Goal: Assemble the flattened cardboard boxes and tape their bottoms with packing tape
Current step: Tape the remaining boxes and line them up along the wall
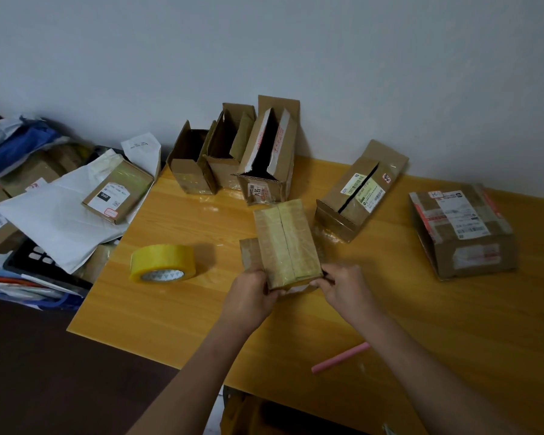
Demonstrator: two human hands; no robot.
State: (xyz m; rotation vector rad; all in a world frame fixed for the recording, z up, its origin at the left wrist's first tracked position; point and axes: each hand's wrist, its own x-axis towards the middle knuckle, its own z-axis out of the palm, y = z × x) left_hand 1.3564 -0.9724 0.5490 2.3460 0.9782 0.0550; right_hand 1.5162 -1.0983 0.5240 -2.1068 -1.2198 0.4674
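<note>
A yellow wooden table (182, 309) is seen from above, set against a pale wall (264, 42). Nearest the viewer, a pink stick-shaped object (340, 357) lies on the tabletop to the right of the forearms. Just beyond it, a small cardboard box (285, 243) is held between two bare hands near the middle of the table. Its near left corner is gripped by the left hand (252, 297), with fingers curled around the edge. Its near right corner is pinched by the right hand (343, 285). The upturned face of the box is covered with yellowish tape, and a seam runs down its centre.

To the left of the box, apart from it, a roll of yellow packing tape (163, 263) rests flat on the table. Farther right, a sealed brown parcel (462, 229) with printed labels sits near the table's right edge. Between it and the held box, a long carton (358, 191) with a label and a slit top lies at an angle.

At the far edge, against the wall, three open boxes (233, 155) stand side by side, touching one another. Off the table to the left, a heap of white mailing bags (54, 221), a labelled flat box (118, 191) and blue plastic bags (16, 146) is piled.
</note>
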